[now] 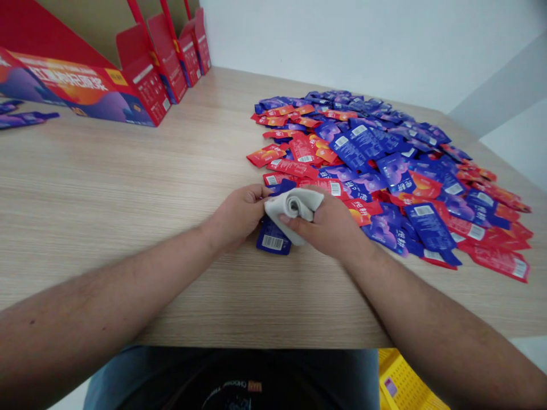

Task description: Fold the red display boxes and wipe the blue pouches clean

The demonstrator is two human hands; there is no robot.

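I see remotely: left hand pinching blue sachet, frame centre, over worktop; right hand clutching white cloth against it. Risk, I judge: hard pressing (sachet looks soft) could crease it or tug it loose.

A pale wood-grain table bore a broad heap of sachets in 2 main colors, blue and red, at center right of the frame, while open red boxes stood upper left, near purple-blue packets at the left edge.
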